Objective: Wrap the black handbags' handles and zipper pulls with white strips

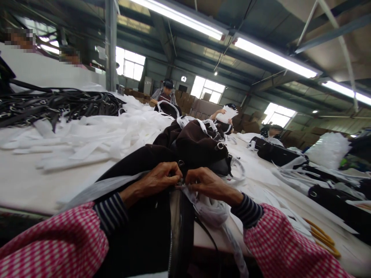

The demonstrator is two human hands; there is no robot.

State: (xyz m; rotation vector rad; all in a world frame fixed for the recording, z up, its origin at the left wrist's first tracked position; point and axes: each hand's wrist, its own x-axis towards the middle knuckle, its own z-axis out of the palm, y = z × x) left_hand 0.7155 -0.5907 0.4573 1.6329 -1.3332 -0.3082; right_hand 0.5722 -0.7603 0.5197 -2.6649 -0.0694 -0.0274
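A black bag (139, 235) with a metal zipper (170, 247) lies at the table's front edge, right below me. My left hand (162, 175) is closed in a pinch at the bag's upper end, close to a metal ring. Facing it, my right hand (204, 181) pinches at the same spot, its fingertips almost meeting the left ones. A strip of thin white wrapping (213, 210) hangs from beneath the right hand. What exactly the fingertips hold is too small to make out. More black bags (197, 143) with metal rings are heaped just beyond both hands.
Black straps (58, 102) with metal clasps are piled at the left, beside many white strips (116, 131). More black bags (333, 200) lie at the right, near yellow handles (324, 235). Several people work around the table, one holding a white sheet (227, 115).
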